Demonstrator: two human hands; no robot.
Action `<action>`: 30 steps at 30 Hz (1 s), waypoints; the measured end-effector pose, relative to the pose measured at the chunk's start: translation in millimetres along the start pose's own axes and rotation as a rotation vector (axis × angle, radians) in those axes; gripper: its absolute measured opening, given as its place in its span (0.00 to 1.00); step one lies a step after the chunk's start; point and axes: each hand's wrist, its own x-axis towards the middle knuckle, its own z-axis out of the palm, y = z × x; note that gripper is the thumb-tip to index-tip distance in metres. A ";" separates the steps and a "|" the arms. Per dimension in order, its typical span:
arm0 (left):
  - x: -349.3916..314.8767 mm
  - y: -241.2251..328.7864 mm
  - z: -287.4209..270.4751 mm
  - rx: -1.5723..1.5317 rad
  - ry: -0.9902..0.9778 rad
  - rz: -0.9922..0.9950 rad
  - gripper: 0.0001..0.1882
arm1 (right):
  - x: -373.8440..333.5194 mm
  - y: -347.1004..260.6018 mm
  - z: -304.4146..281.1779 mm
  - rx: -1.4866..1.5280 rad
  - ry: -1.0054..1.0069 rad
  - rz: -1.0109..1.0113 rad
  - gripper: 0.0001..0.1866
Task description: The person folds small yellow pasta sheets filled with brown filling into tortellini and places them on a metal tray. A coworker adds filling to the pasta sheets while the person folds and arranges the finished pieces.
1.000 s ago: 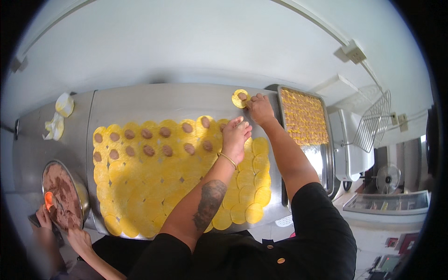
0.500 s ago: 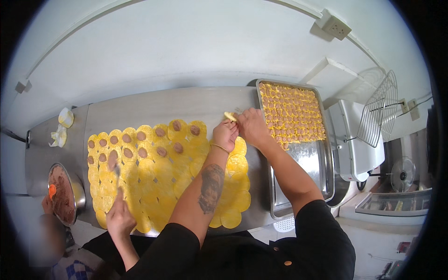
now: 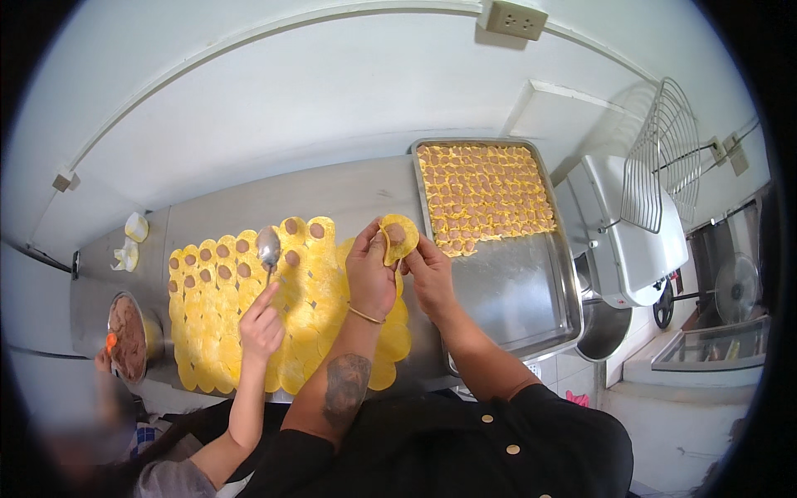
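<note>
Above the right part of the table I hold a round yellow dumpling wrapper (image 3: 407,247) with a lump of brown filling (image 3: 396,233) on it. My left hand (image 3: 370,278) grips its left side, fingers behind and thumb in front. My right hand (image 3: 432,278) is closed at its lower right edge; the fingertips are partly hidden. Below and left of my hands lies a sheet of overlapping yellow wrappers (image 3: 241,319), with filling lumps on the far rows. Right of my hands, a metal tray (image 3: 519,290) holds rows of shaped dumplings (image 3: 486,195) in its far part.
At my left a co-worker's hand (image 3: 261,328) holds a spoon (image 3: 268,249) over the wrappers. Their other hand is by a metal bowl (image 3: 152,336) of brown filling with an orange-handled tool (image 3: 111,340). A white machine (image 3: 618,241) and wire rack (image 3: 660,166) stand beyond the tray.
A small folded yellow piece was pinched in my hands; now they hold a spread wrapper with filling. The co-worker's spoon has moved right and away. The whole view has shifted.
</note>
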 end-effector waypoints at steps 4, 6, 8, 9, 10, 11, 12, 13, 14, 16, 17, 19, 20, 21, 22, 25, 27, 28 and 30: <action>-32.1 -9.3 18.2 0.092 -0.031 0.064 0.15 | -19.3 -29.1 -10.7 0.060 0.033 -0.087 0.19; -45.9 -10.5 22.7 0.176 -0.064 0.113 0.15 | -27.4 -43.5 -19.5 0.059 0.015 -0.123 0.18; -59.6 -10.6 27.5 0.286 -0.104 0.158 0.14 | -35.5 -57.3 -27.3 0.066 -0.008 -0.173 0.16; -66.4 -10.7 31.0 0.360 -0.137 0.271 0.13 | -38.6 -63.5 -29.2 0.132 -0.012 -0.141 0.14; -73.4 -10.1 34.7 0.432 -0.148 0.363 0.12 | -40.2 -69.9 -30.4 0.205 -0.019 -0.107 0.13; -80.1 -8.4 38.8 0.496 -0.168 0.464 0.11 | -42.4 -76.2 -30.4 0.283 -0.016 -0.055 0.11; -87.1 -5.3 42.7 0.472 -0.180 0.463 0.12 | -46.9 -81.8 -28.9 0.351 -0.028 -0.052 0.10; -94.8 -0.8 46.3 0.443 -0.200 0.470 0.12 | -51.9 -87.0 -26.1 0.425 -0.029 -0.029 0.09; -102.2 5.4 49.1 0.413 -0.220 0.480 0.13 | -55.8 -91.6 -21.7 0.524 -0.072 -0.027 0.08; -117.9 19.9 51.5 0.256 -0.197 0.395 0.13 | -66.6 -99.9 -14.2 0.444 -0.128 -0.112 0.10; -124.9 26.6 51.0 0.136 -0.200 0.348 0.12 | -72.9 -102.8 -9.8 0.415 -0.176 -0.161 0.11; -133.7 38.2 47.3 0.164 -0.188 0.320 0.12 | -86.1 -106.6 -1.8 0.307 -0.207 -0.214 0.12; -136.5 43.4 43.8 0.131 -0.207 0.304 0.12 | -91.2 -108.1 1.7 0.258 -0.227 -0.244 0.12; -139.2 49.6 38.6 0.150 -0.234 0.285 0.12 | -95.4 -109.4 5.5 0.241 -0.244 -0.234 0.13; -141.5 55.5 32.6 0.143 -0.275 0.263 0.12 | -99.2 -110.8 8.8 0.228 -0.264 -0.224 0.14; -146.7 64.8 18.4 0.252 -0.336 0.340 0.11 | -106.0 -115.9 20.7 0.180 -0.282 -0.193 0.13; -149.6 72.2 11.7 0.310 -0.361 0.405 0.10 | -107.5 -119.6 33.1 0.245 -0.281 -0.153 0.11; -151.3 76.9 9.2 0.309 -0.375 0.420 0.09 | -106.3 -121.3 41.8 0.326 -0.282 -0.121 0.10; -157.7 88.8 3.7 0.239 -0.377 0.414 0.09 | -114.6 -124.5 57.2 0.355 -0.266 -0.113 0.08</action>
